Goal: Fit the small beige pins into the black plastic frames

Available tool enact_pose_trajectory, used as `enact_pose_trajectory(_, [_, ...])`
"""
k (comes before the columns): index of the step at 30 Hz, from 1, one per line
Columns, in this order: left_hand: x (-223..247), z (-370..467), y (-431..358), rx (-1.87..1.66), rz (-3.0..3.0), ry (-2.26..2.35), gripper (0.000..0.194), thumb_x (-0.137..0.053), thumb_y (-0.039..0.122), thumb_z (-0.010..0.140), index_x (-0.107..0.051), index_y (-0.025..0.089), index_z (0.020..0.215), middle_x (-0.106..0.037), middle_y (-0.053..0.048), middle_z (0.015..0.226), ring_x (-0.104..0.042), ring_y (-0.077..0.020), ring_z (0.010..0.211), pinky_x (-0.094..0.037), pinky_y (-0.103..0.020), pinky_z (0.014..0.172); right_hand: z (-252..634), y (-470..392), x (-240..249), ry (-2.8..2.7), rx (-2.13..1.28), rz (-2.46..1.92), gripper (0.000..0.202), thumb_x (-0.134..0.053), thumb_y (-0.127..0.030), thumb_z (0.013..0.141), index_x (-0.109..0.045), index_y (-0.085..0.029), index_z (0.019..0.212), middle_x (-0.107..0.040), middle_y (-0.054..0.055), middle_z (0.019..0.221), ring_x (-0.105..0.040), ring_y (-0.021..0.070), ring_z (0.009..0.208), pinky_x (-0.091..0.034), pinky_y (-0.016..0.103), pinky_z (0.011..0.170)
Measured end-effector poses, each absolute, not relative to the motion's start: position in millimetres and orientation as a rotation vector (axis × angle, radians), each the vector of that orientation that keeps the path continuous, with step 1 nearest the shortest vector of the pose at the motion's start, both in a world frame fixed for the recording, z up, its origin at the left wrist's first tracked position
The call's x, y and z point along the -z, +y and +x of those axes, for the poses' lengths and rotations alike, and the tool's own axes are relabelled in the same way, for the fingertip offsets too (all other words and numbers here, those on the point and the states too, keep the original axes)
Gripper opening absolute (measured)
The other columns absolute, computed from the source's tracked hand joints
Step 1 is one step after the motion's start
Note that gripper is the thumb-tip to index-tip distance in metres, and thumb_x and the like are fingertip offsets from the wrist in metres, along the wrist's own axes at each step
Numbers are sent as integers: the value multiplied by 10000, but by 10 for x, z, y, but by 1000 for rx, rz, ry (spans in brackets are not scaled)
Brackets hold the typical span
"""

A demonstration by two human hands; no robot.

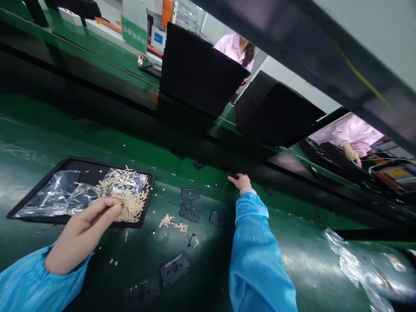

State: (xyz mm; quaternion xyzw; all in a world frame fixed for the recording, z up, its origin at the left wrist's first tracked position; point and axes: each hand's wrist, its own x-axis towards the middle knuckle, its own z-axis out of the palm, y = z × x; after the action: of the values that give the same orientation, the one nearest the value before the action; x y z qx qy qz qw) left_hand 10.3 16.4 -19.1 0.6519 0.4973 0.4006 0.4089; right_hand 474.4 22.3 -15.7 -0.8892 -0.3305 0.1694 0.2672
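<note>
My left hand (86, 232) is closed in a pinch over the near right part of a black tray (39, 184). A tiny dark and yellowish bit shows at its fingertips, too small to name. Beneath it lies a heap of small beige strips (131, 201) on clear plastic bags (58, 190). My right hand (242, 181) reaches to the far strip of the bench, its fingers closed on a black plastic part (232, 175), mostly in shadow. Between the hands lie several flat black plastic plates (190, 212) and a small pile of beige strips (166, 221).
Two larger black plates (174, 268) lie near the front edge. Black panels (201, 69) stand beyond the bench, under an overhead beam (292, 47). Clear plastic wrap (351, 264) lies at the right. Two people in pink sleeves (354, 130) sit across.
</note>
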Motion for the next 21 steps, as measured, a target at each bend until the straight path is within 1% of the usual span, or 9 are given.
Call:
enact_pose_trajectory(3, [122,216,148,-974,1691,981,112,-565,332,817,-631,242,803,-657,-10,754,-618,-169,697,-531,-231,610,4523,128,-13,-838,-587,-2240,281,-535,-317,889,-554,-156,1120,-590,71,1113,-605,191,924,-521,380,777])
enact_pose_trajectory(6, [117,360,116,-896,1649,718,174,-524,316,848,-619,220,738,-646,-91,1065,-625,-220,943,-540,-297,740,3925,-80,-108,-856,-778,-2008,347,-587,-434,819,-609,-109,938,-635,45,790,-596,135,615,-508,296,591])
enact_pose_trajectory(8, [123,462,62,-810,1580,587,217,-533,329,845,-603,199,686,-524,-118,1295,-565,-259,1095,-505,-385,851,3352,-278,-85,-892,-960,-1844,426,-670,-525,694,-619,-132,848,-600,5,639,-534,111,475,-464,267,487])
enact_pose_trajectory(9, [121,505,25,-792,1561,536,235,-550,344,834,-596,190,662,-498,-128,1324,-514,-283,1167,-462,-433,910,3052,-383,-57,-905,-1050,-1773,463,-698,-554,636,-617,-150,847,-592,-7,615,-522,110,451,-442,256,450])
enact_pose_trajectory(11, [103,558,-59,-761,1522,470,252,-577,375,812,-592,183,650,-540,-156,1253,-494,-297,1180,-436,-462,924,2506,-570,6,-843,-1349,-1487,432,-734,-527,601,-586,-183,817,-563,-35,590,-481,88,421,-388,219,409])
enact_pose_trajectory(14, [58,530,-161,-755,1439,474,279,-543,416,820,-583,179,679,-613,-139,997,-613,-231,877,-511,-377,753,1993,-723,63,-736,-1487,-1228,306,-710,-442,682,-528,-196,693,-522,-58,545,-468,75,453,-377,193,451])
enact_pose_trajectory(16, [40,460,-189,-786,1510,607,257,-530,389,824,-577,184,677,-604,-74,803,-577,-187,727,-503,-334,697,1874,-751,59,-824,-1318,-1279,238,-699,-391,705,-565,-195,696,-586,-21,648,-536,107,577,-419,213,518])
enact_pose_trajectory(18, [41,386,-189,-815,1659,752,221,-522,335,825,-568,194,661,-564,-16,651,-528,-173,689,-474,-334,758,1856,-767,25,-963,-1072,-1376,155,-672,-344,733,-630,-195,744,-631,27,820,-579,151,756,-456,250,618])
enact_pose_trajectory(21, [54,311,-184,-843,1830,854,213,-484,290,839,-548,202,656,-539,20,600,-492,-157,673,-432,-343,843,1848,-821,-44,-1063,-928,-1428,158,-582,-317,810,-671,-196,762,-633,44,854,-573,167,816,-458,279,682])
